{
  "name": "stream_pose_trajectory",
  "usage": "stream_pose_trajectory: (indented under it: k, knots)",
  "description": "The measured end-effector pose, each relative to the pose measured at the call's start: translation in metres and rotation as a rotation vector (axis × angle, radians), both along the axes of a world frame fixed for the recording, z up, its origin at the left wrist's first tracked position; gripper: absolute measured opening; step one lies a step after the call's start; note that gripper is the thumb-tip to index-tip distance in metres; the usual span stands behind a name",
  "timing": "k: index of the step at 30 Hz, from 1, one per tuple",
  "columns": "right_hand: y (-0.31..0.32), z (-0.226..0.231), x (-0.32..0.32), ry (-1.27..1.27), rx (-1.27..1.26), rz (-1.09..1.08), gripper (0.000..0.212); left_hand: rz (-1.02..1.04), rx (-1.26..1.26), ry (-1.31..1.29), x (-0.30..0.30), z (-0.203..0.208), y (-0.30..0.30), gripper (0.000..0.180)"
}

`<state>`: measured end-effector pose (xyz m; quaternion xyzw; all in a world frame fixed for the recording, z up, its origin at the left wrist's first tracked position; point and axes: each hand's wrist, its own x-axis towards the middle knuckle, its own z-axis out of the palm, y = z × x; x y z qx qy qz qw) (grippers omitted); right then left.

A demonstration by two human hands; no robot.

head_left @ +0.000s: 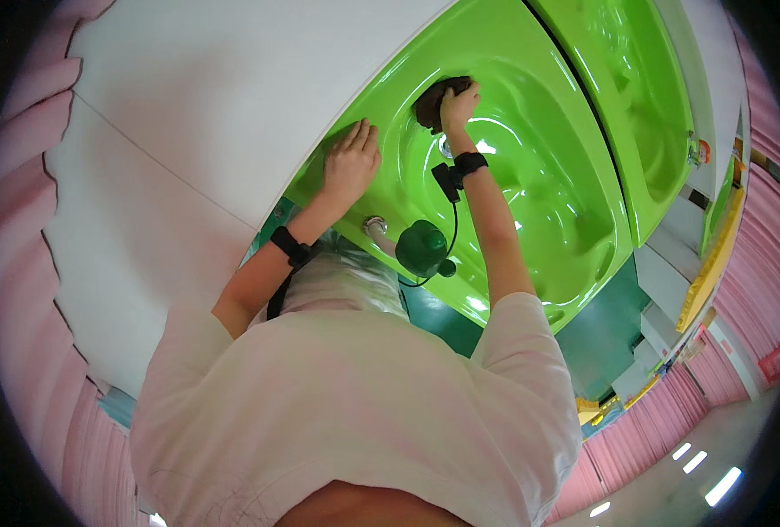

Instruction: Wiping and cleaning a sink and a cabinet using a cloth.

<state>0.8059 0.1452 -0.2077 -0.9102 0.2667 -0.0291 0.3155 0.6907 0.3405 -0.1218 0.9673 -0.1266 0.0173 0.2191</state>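
A glossy green tub [530,167] lies in front of me. My right hand [460,107] is closed on a dark brown cloth [431,104], pressed against the tub's far-left inner wall. Just below it, a round metal drain [445,146] shows, partly hidden by my wrist. My left hand [352,165] rests flat on the tub's left rim, fingers stretched out and holding nothing. Both wrists wear black straps, and a small black device [448,182] with a cable hangs at the right one.
A metal fitting [375,225] sits on the near rim, beside a dark green rounded object [422,249]. A white panel [179,114] borders the tub on the left. Another green tub [640,105] adjoins at the right, past a dark gap. Pink curtains [29,220] hang around.
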Motion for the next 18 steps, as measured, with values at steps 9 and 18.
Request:
stream_pose_trajectory:
  k: [9,18]
  knots:
    - [0.026,0.003,-0.060,0.067,-0.031,0.457,0.041,0.023,-0.005,-0.048,0.002,0.001,-0.001,0.030]
    - [0.001,0.003,-0.022,-0.019,-0.290,0.483,0.038,-0.006,-0.056,-0.046,0.004,0.000,-0.001,0.031]
